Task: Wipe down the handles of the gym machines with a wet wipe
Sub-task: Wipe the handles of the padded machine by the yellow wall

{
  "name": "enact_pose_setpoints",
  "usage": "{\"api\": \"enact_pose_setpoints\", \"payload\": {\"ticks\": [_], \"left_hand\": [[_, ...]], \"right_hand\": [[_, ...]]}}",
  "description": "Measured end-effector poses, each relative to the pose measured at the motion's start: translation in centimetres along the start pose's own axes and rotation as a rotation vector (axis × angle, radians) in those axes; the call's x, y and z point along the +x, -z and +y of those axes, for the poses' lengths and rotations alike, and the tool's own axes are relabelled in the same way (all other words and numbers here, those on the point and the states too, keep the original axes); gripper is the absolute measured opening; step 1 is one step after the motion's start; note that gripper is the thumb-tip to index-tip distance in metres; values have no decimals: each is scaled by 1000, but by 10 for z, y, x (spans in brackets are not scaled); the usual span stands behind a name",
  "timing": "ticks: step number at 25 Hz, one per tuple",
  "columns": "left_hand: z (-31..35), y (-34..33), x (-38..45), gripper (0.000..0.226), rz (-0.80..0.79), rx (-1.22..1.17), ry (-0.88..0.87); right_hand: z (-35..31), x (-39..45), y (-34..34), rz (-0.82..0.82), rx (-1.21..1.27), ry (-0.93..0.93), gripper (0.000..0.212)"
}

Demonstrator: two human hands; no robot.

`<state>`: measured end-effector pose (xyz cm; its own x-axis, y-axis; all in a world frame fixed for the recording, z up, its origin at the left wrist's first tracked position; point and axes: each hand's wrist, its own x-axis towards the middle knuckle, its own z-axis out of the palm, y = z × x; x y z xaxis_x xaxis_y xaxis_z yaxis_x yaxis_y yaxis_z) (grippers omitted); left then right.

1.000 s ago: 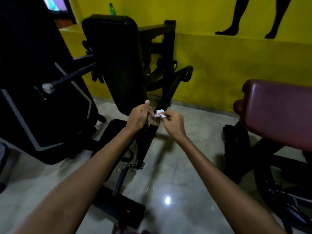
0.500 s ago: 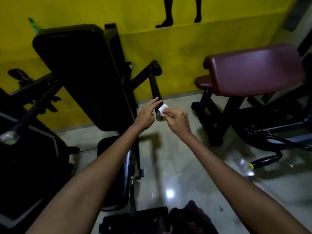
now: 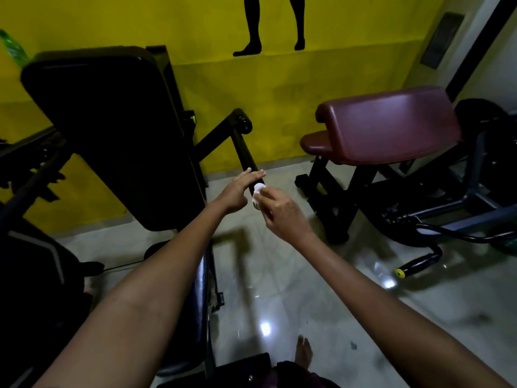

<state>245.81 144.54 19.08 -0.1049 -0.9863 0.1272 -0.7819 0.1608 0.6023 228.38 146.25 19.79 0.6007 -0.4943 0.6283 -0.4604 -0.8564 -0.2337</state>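
**Trainee:** Looking down from the head view, what should I check first?

**Instructor:** Confirm where the wet wipe point(image 3: 258, 188) sits. You pinch it, bunched, in your right hand point(image 3: 281, 211), and it lies against the near end of the black handle point(image 3: 247, 156). That handle runs away from you toward the pivot on the machine with the black back pad point(image 3: 112, 130).

**Trainee:** And my left hand point(image 3: 237, 189)?

**Instructor:** Its fingers lie straight across the bar just above the wipe, flat against the bar and not curled round it. In my judgement, this steadies the handle so it does not swing under wiping pressure, and it leaves the end free for the wipe.

**Trainee:** Why work at the tip?

**Instructor:** The end cap appears to be the part under treatment; whether the shaft above it is done cannot be told.

**Trainee:** What else is in this view?

**Instructor:** A maroon padded bench point(image 3: 389, 124) stands well apart on your right, before the yellow wall point(image 3: 251, 88). Beyond it, a grip with a yellow end cap point(image 3: 416, 264) lies low over the tiled floor point(image 3: 307, 289). That grip likely needs wiping later.
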Motion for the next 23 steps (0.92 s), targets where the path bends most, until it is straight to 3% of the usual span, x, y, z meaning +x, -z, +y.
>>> {"api": "enact_pose_setpoints", "payload": {"ticks": [2, 4, 7, 10, 12, 14, 16, 18, 20, 23], "left_hand": [[-7, -3, 2, 75, 20, 8, -38], [-8, -5, 4, 76, 44, -24, -25], [2, -3, 7, 82, 106, -95, 42], [-1, -6, 5, 81, 111, -39, -7], [-4, -10, 5, 74, 113, -34, -46], [-1, -8, 5, 64, 123, -127, -29], [3, -5, 8, 56, 128, -217, -17], [1, -5, 12, 44, 126, -231, 5], [-2, -7, 16, 35, 133, -164, 34], [-2, -9, 17, 46, 135, 43, 15]], "right_hand": [[2, -2, -5, 4, -59, 167, 29], [6, -3, -8, 59, -2, 96, 28], [10, -5, -12, 201, 410, -476, 26], [5, -11, -22, 264, 868, -1026, 29], [1, -11, -26, 316, 1222, -1251, 32], [-2, -10, -27, 401, 1361, -1348, 32], [-6, -9, -26, 501, 1213, -1308, 29], [-13, -9, -27, 559, 902, -1124, 25], [-21, -11, -31, 587, 618, -895, 23], [-21, -15, -38, 648, 320, -673, 22]]}}
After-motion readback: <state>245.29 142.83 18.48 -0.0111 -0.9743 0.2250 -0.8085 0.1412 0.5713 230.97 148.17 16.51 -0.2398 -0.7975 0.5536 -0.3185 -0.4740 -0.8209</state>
